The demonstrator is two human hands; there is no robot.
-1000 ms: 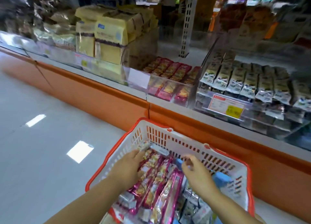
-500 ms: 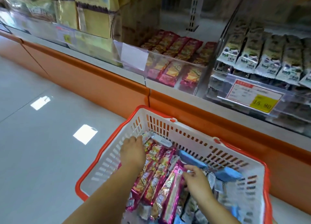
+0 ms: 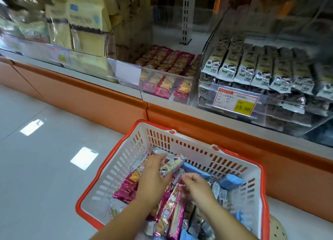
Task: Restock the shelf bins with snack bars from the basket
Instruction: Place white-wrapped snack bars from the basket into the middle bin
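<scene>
Hands in basket [image 3: 126, 155]: left [image 3: 155, 176] curled round snack bar [image 3: 172, 165], right [image 3: 197, 187] curled, hold unclear.

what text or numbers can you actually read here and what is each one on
"15.80": on the yellow patch of the price tag, which hangs in front of the dark snack packs.
Too blurred or small to read: that tag's other print, the pack logos, the yellow bags, the left shelf tag, and the wrapped bars in the basket.
</scene>
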